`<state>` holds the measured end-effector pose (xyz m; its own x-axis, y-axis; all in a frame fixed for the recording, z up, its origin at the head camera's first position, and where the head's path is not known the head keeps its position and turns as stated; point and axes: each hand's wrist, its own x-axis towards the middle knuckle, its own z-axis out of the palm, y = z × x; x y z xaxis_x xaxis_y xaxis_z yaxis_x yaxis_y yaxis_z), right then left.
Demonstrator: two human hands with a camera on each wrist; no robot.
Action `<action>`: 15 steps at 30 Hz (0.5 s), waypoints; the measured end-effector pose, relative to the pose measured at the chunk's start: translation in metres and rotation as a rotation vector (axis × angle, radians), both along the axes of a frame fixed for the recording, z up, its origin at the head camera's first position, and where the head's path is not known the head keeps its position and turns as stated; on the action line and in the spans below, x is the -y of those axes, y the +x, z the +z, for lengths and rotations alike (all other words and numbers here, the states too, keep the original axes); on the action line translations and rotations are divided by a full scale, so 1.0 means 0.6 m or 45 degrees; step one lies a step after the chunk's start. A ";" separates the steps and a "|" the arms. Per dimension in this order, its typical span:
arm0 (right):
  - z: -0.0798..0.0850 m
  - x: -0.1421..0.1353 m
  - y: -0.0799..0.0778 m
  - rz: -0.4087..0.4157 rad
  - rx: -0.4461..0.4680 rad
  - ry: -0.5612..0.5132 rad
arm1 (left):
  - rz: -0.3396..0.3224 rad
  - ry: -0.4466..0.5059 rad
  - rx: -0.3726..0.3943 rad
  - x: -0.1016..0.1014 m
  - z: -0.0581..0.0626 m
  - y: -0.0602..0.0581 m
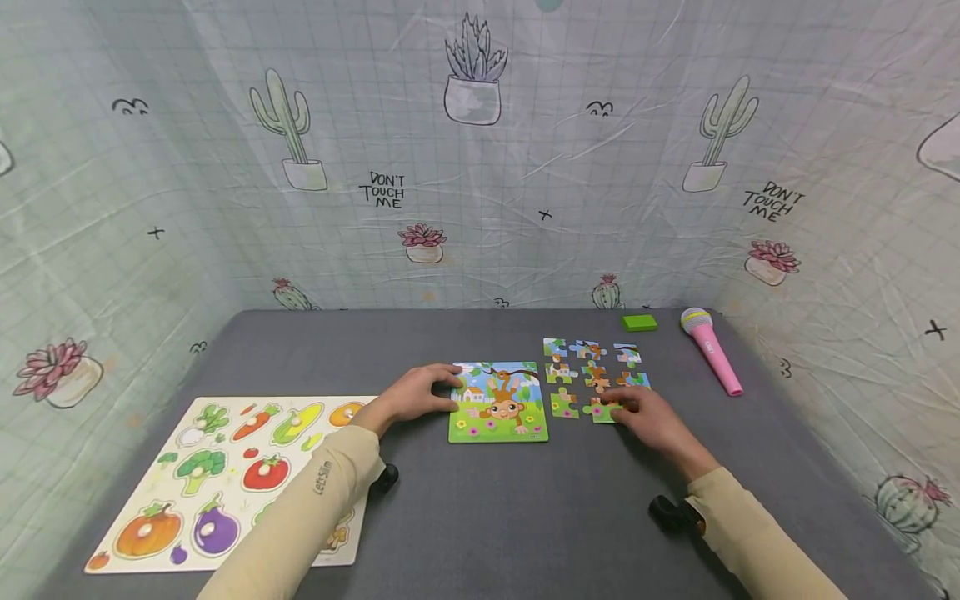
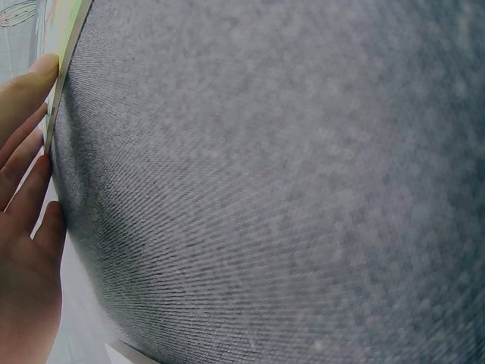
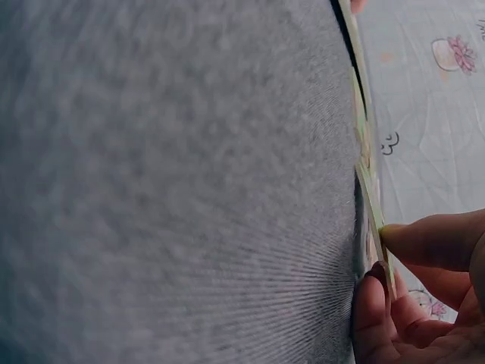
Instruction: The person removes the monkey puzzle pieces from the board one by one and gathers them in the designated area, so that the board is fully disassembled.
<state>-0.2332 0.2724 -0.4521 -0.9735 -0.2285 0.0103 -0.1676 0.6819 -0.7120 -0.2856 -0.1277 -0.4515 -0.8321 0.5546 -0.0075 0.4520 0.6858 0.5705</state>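
A square monkey puzzle board (image 1: 487, 425) lies on the table in the head view, its picture facing up. My left hand (image 1: 414, 392) rests at its left edge, thumb and fingers spread along the rim. To the right, loose jigsaw pieces (image 1: 564, 405) are laid out in rough rows. My right hand (image 1: 656, 421) pinches a green jigsaw piece (image 1: 602, 413) from the front row between thumb and fingers. In the right wrist view that piece (image 3: 371, 199) is seen edge-on, tilted up, the thumb on one face and fingertips behind the other.
On the left, partly under my left forearm, lies a vegetable peg board (image 1: 240, 521). A green block (image 1: 639, 322) and a pink toy microphone (image 1: 712, 352) lie at the back right. A printed cloth (image 1: 510, 208) walls the grey table (image 1: 517, 525) at the back and sides.
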 end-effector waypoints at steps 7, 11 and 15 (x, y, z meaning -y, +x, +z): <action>0.005 0.004 -0.002 -0.052 0.028 0.061 | 0.001 -0.003 0.011 -0.002 0.001 0.002; 0.004 0.004 -0.003 -0.049 -0.017 0.083 | 0.000 -0.002 0.006 -0.001 0.001 0.001; 0.002 0.000 -0.007 -0.013 -0.067 0.113 | 0.000 -0.002 0.004 0.000 0.000 -0.001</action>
